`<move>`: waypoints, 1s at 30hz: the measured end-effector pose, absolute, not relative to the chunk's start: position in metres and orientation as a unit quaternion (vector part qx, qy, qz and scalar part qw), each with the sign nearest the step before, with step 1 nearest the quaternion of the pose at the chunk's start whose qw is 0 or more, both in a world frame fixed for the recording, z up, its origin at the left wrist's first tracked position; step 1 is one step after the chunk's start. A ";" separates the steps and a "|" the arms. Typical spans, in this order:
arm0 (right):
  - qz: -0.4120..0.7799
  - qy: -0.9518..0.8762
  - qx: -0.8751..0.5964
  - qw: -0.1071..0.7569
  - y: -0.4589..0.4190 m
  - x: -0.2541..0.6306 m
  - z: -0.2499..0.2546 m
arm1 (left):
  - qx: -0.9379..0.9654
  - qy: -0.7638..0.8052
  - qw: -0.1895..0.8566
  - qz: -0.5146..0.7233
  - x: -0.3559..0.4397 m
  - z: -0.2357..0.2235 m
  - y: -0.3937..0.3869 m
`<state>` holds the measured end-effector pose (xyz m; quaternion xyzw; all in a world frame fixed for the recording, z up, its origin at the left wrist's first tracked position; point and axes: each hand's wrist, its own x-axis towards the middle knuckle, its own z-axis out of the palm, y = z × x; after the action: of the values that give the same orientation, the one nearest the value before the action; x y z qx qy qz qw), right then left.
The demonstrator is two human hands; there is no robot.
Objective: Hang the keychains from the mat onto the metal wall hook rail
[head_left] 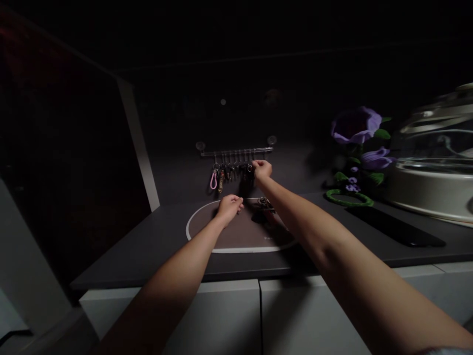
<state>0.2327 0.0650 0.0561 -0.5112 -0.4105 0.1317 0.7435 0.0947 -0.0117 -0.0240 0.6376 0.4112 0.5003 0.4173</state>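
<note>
A clear rail with hooks (pixel 236 152) is fixed to the dark back wall, and several keys on rings (pixel 232 171) hang from it. At its left end hangs a pink loop strap (pixel 213 179), with a brownish tag (pixel 220 182) beside it. My right hand (pixel 262 169) is at the right part of the rail, thumb and fingers pinched on a key ring (pixel 250 168). Lower and to the left, my left hand (pixel 229 207) is above the brown mat (pixel 207 224), fingers curled together with nothing visible in them. A dark bunch of keys (pixel 264 203) lies on the mat, partly behind my right forearm.
On the right of the dark counter (pixel 155 251) are a black phone-like slab (pixel 395 226), purple knitted-looking flowers (pixel 356 127) with a green ring base (pixel 349 198), and a pale domed appliance (pixel 436 187). White cabinet fronts (pixel 225 315) are below. A pale upright panel (pixel 138 143) stands left.
</note>
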 end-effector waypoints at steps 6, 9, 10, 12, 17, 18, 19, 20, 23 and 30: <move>0.141 -0.458 -0.488 0.730 0.066 0.248 0.052 | 0.643 0.403 0.412 0.504 0.095 -0.025 -0.012; 0.185 -0.471 -0.472 0.722 0.057 0.252 0.054 | 0.645 0.398 0.412 0.505 0.095 -0.026 -0.012; 0.200 -0.474 -0.469 0.718 0.053 0.253 0.055 | 0.646 0.397 0.412 0.505 0.095 -0.026 -0.012; 0.231 -0.474 -0.463 0.712 0.042 0.254 0.057 | 0.649 0.396 0.412 0.502 0.094 -0.026 -0.012; 0.297 -0.476 -0.452 0.694 0.009 0.258 0.055 | 0.664 0.382 0.400 0.503 0.091 -0.024 -0.019; 0.308 -0.478 -0.450 0.689 0.002 0.259 0.053 | 0.668 0.383 0.394 0.502 0.091 -0.023 -0.022; 0.316 -0.482 -0.447 0.684 -0.005 0.260 0.050 | 0.672 0.385 0.390 0.498 0.091 -0.022 -0.024; 0.322 -0.488 -0.445 0.679 -0.012 0.262 0.046 | 0.676 0.388 0.385 0.494 0.091 -0.020 -0.026; 0.323 -0.516 -0.440 0.660 -0.031 0.269 0.031 | 0.701 0.392 0.360 0.474 0.092 -0.014 -0.029; 0.286 -0.542 -0.461 0.642 -0.057 0.282 0.000 | 0.783 0.383 0.271 0.407 0.105 0.006 -0.033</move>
<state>0.2825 -0.0573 -0.0004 -0.4615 -0.5417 0.2857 0.6419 0.1053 -0.0325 0.0064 0.7834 0.3832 0.4071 0.2714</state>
